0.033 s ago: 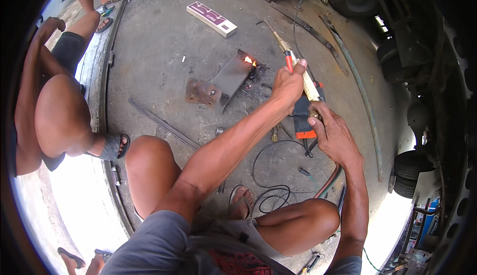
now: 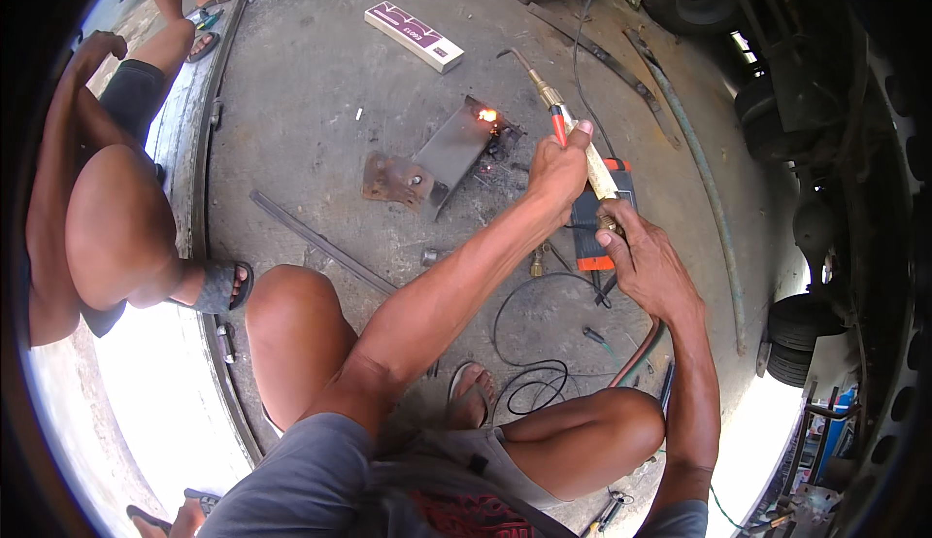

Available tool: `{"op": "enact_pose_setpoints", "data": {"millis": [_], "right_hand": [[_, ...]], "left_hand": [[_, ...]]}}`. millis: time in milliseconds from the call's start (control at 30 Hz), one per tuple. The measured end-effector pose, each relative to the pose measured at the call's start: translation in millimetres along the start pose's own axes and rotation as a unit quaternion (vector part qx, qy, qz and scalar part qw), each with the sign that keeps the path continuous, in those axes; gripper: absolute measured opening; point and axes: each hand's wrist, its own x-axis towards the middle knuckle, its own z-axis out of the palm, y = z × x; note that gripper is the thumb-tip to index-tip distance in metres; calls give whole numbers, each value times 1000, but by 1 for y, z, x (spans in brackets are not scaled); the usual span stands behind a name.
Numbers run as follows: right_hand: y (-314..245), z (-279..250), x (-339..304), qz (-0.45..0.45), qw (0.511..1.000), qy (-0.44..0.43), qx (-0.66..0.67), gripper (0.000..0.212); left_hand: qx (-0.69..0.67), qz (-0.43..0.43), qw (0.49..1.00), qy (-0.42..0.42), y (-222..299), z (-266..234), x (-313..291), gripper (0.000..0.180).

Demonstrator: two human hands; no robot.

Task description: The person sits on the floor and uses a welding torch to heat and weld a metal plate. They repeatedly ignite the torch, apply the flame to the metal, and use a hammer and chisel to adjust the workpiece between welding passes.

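My left hand (image 2: 560, 174) is closed around the pale handle of a gas torch (image 2: 596, 171). Against the torch, next to my left fingers, is a slim red piece (image 2: 558, 126) with a dark end. My right hand (image 2: 655, 261) grips the torch's rear, its thumb and fingers at the brass fittings (image 2: 609, 219). The bent nozzle points up and to the left, with no flame visible at its tip. Below and left of it lies a dark steel channel (image 2: 451, 152) with a rusty plate (image 2: 391, 181) at its near end. A small orange flame (image 2: 488, 117) burns at its far end.
A white and purple box (image 2: 415, 36) lies beyond the channel. An orange and black case (image 2: 594, 237), cables (image 2: 539, 392) and hoses (image 2: 641, 353) are near my hands. A long bar (image 2: 316, 237) lies left, a pipe (image 2: 709, 188) right. Another person (image 2: 116, 218) sits at the left.
Both hands and the torch have shifted slightly to the left, and the nozzle sits a little lower. The flame on the channel has changed shape.
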Motion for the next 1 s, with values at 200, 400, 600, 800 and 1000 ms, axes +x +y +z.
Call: {"op": "enact_pose_setpoints", "data": {"millis": [200, 400, 600, 800, 1000], "right_hand": [[-4, 22, 17, 97, 988, -120, 17, 35], [-4, 48, 40, 138, 982, -124, 32, 43], [11, 69, 57, 126, 975, -145, 111, 48], [-3, 73, 58, 190, 958, -154, 150, 55], [-11, 71, 56, 191, 970, -122, 89, 52]], "left_hand": [[-11, -72, 996, 56, -49, -34, 22, 38], [-7, -87, 993, 76, -60, -60, 40, 39], [-11, -91, 994, 61, -64, -77, 51, 44], [16, -93, 993, 63, -63, -80, 51, 39], [-20, -128, 991, 28, -56, -80, 47, 42]]}}
